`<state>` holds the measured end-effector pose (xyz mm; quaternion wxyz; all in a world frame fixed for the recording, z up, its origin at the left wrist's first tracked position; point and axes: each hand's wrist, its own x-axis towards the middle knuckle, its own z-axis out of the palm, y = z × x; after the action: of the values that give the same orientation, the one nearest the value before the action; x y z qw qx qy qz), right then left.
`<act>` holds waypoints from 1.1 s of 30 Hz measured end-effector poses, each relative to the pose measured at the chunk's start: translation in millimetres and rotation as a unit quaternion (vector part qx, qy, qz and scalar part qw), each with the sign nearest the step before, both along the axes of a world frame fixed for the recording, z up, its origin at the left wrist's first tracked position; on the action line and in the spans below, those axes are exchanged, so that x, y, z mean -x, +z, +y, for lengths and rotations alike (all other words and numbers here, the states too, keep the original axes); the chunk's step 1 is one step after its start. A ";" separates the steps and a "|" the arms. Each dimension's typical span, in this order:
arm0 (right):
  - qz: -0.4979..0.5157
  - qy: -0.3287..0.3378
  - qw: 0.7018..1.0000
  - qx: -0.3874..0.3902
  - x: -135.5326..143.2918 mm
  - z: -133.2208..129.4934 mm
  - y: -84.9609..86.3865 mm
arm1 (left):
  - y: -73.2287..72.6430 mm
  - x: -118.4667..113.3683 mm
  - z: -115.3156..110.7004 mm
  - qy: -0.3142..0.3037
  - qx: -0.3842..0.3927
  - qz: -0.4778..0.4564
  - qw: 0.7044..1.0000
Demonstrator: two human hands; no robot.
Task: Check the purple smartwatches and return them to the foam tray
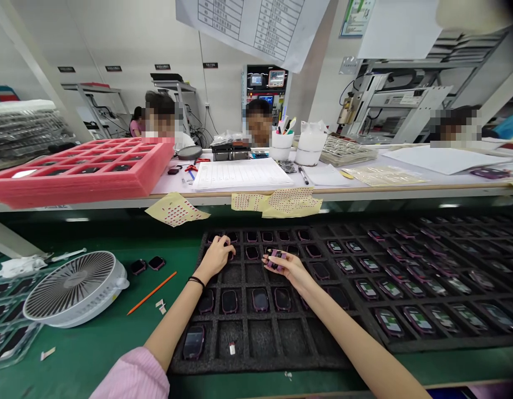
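Note:
My right hand (286,262) is closed around a small purple-and-black smartwatch body (276,259), held just above the black foam tray (269,361). Over the tray's back-left cells, my left hand (218,256) has its fingers bent down onto another smartwatch (231,255), mostly hidden beneath them. Dark-screened watches with purple rims lie in many of the tray's cells, among them a watch (260,300) in the middle row and a watch (193,342) at the front left. A small white-and-red piece (232,348) lies in a front cell.
A second foam tray (443,346) of watches adjoins on the right. On the green mat are a white fan (79,288), an orange stick (152,293) and two watches (157,262). Above the far edge runs a shelf with a pink foam tray (85,185) and hanging yellow sticker sheets (291,202).

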<state>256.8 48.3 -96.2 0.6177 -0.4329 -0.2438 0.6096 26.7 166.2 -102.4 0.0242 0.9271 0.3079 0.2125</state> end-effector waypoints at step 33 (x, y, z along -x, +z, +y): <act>0.020 -0.021 1.000 -0.005 -1.8 6.1 7.2 | -1.7 -0.3 18.3 -0.024 -0.039 -0.005 0.999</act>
<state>258.5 54.4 -89.0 0.6371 -0.4227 -0.2254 0.6039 27.0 184.6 -104.1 -0.0056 0.9332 0.2771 0.2288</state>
